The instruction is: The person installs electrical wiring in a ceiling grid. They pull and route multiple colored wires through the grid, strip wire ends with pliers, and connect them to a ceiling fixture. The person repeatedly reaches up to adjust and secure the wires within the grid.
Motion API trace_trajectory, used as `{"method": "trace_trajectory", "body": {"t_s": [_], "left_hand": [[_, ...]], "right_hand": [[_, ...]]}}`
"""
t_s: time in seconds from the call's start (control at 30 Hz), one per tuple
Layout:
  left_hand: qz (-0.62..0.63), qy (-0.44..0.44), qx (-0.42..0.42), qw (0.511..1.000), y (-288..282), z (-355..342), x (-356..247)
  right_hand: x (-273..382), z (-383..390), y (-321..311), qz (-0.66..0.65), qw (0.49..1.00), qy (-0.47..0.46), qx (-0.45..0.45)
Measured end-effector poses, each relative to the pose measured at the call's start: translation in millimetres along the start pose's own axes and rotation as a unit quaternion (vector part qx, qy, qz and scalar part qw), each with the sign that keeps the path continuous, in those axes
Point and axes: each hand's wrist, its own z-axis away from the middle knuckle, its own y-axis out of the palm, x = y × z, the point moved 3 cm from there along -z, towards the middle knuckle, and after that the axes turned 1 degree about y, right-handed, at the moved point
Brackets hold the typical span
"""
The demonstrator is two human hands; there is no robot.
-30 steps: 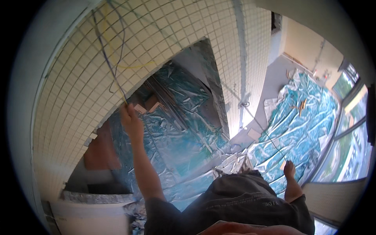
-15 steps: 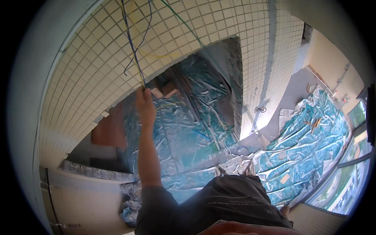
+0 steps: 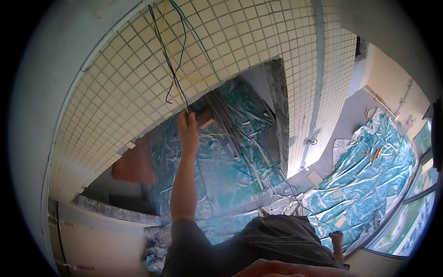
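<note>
My left hand [image 3: 188, 131], arm stretched out, is closed round the lower part of several thin electrical wires [image 3: 171, 69], blue and yellow, hanging down the tiled wall. A loose yellow end pokes out beside the fist. One dark blue wire has its free, hooked tip just above the hand. My right hand [image 3: 337, 237], low at the right, is closed on a thin dark wire [image 3: 300, 201] that runs up and left toward the wall opening. A green wire [image 3: 203, 48] drops from the top into that opening; whether the two are one wire, I cannot tell.
A cream tiled wall [image 3: 249, 27] has a large rough-edged opening. Crumpled teal sheeting [image 3: 360, 184] covers the floor, with scraps of wood [image 3: 376, 156] on it. Long dark strips [image 3: 226, 120] and a reddish-brown board [image 3: 134, 161] lie beyond the opening. Windows [image 3: 401, 221] stand at the right.
My right hand has come out from beside my body with the dark wire, now strung across the sheeting. My left hand keeps its hold and sits slightly lower and farther right in view.
</note>
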Motion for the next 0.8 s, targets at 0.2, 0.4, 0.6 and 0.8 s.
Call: {"method": "trace_trajectory", "body": {"t_s": [0.2,0.4,0.6,0.8], "left_hand": [[-0.027,0.082,-0.044,0.995,-17,23,-22],[-0.059,0.103,-0.117,0.986,-49,51,-60],[0.041,0.113,-0.134,0.984,-67,73,-83],[0.078,0.096,-0.104,0.987,-81,91,-85]], "right_hand": [[11,-44,4,-0.005,0.999,-0.044,0.012],[43,-44,-13,-0.01,0.987,0.019,0.161],[88,-63,-6,0.014,0.964,-0.005,0.266],[139,-63,0,0.004,0.966,-0.087,0.242]]}}
